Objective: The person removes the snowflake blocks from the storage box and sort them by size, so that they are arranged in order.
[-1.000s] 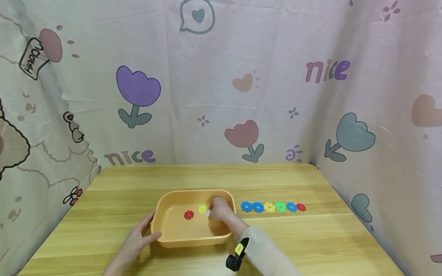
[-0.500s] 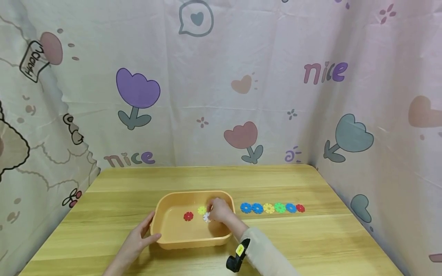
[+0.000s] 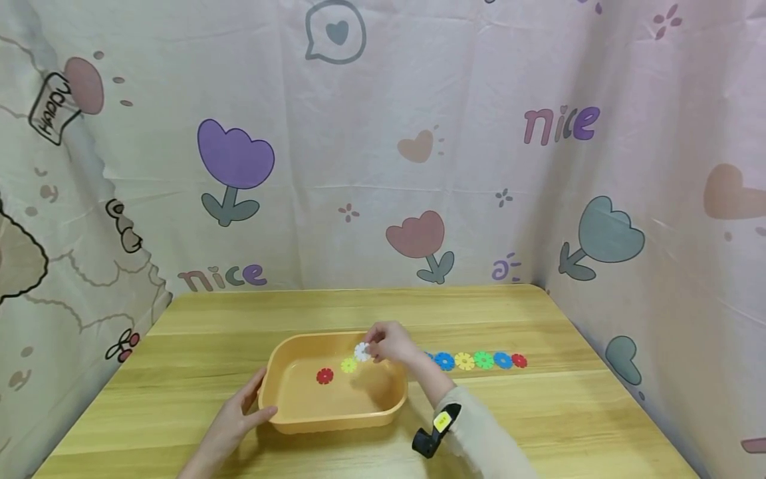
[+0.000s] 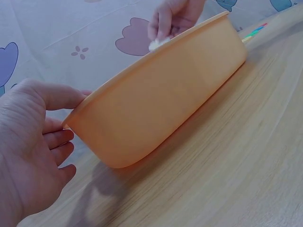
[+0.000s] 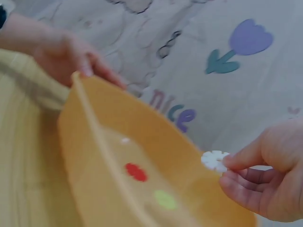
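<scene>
My right hand [image 3: 391, 342] pinches a white snowflake disc [image 5: 213, 160], a flat plastic piece with a notched edge, between thumb and fingers. It holds the disc at rim height over the back right part of an orange plastic basin [image 3: 335, 420]. At the basin's left end, my left hand [image 3: 230, 419] grips the rim, thumb over the edge and fingers against the outside, as the left wrist view [image 4: 71, 101] shows. Inside the basin lie a red snowflake disc [image 3: 324, 376] and a yellow-green snowflake disc [image 3: 348, 364].
Right of the basin runs a row of snowflake discs on the wooden table [image 3: 538, 426]: blue ones, a yellow disc [image 3: 464, 361], a green disc [image 3: 484, 360] and a red disc [image 3: 519, 360]. My right forearm partly covers its left end. A printed curtain [image 3: 335, 153] hangs behind the table.
The right hand has picked the white disc off the basin floor and lifted it up toward the back rim. The left hand keeps its grip on the basin.
</scene>
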Demonstrator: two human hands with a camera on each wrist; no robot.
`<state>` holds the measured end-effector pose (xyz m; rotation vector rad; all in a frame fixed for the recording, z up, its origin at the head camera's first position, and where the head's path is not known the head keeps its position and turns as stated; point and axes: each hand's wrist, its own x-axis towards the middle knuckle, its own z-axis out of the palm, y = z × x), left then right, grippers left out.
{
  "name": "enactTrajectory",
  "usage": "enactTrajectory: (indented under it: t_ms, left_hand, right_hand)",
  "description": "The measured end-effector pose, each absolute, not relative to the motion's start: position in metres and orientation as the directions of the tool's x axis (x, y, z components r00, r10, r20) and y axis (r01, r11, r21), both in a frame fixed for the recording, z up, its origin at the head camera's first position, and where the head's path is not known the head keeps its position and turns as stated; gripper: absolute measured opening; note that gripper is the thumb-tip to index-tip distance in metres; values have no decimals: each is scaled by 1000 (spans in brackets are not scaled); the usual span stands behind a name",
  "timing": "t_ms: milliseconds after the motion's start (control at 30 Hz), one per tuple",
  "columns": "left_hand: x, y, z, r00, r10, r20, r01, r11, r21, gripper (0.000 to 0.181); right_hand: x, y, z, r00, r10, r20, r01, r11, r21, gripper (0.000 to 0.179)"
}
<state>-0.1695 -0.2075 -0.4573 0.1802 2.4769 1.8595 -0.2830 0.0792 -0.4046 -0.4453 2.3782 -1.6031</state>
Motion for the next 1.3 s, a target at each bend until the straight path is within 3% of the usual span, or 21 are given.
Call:
enactTrajectory:
  t_ms: [267, 700, 1033, 1300]
  left_hand:
    - [-169, -207, -457, -993, 110, 50, 78, 273, 959, 75]
    - [-170, -204, -457, -995, 88, 38, 63, 309, 949, 73]
    - [-169, -207, -459, -996, 91, 19, 46, 300, 953, 73]
    - [-170, -207, -458, -995, 97, 18, 48, 311, 949, 72]
  right_hand:
    - [-289, 119, -384, -945, -327, 8, -96, 254, -962, 13]
    - [-292, 219, -398, -985, -157, -70, 40, 184, -982, 21]
    - [-281, 304, -412, -997, -3, -76, 74, 195, -978, 27]
    - [-283, 357, -439, -978, 155, -137, 150, 75, -986, 9]
